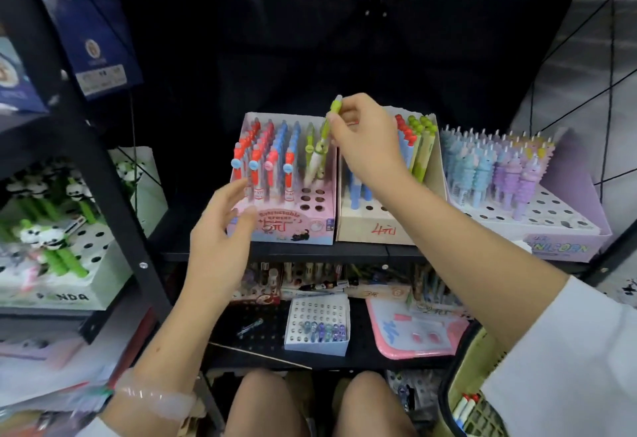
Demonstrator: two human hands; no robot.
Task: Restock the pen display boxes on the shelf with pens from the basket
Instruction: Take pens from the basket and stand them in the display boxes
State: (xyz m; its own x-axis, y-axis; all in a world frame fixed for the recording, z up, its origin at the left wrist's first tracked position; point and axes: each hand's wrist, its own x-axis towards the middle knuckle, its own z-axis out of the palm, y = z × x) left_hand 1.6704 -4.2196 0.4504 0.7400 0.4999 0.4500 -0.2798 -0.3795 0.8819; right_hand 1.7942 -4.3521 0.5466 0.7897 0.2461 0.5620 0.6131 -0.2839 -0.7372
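Note:
My right hand (365, 136) pinches the top of a green pen (319, 154), held tilted over the right rows of the pink display box (286, 229). That box holds red, blue and green pens, and several holes at its front right are bare. My left hand (220, 229) hovers with relaxed fingers at the box's front left corner, holding nothing. A beige display box (379, 229) with blue and green pens stands to the right, partly hidden by my right forearm. The green basket (479, 412) with pens in it sits at the bottom right.
A purple unicorn pen box (558, 247) stands at the right of the shelf. A panda pen box (62, 295) sits on the left rack behind a black upright post (113, 202). The lower shelf carries a small white pen box (317, 343) and a pink tray (413, 333).

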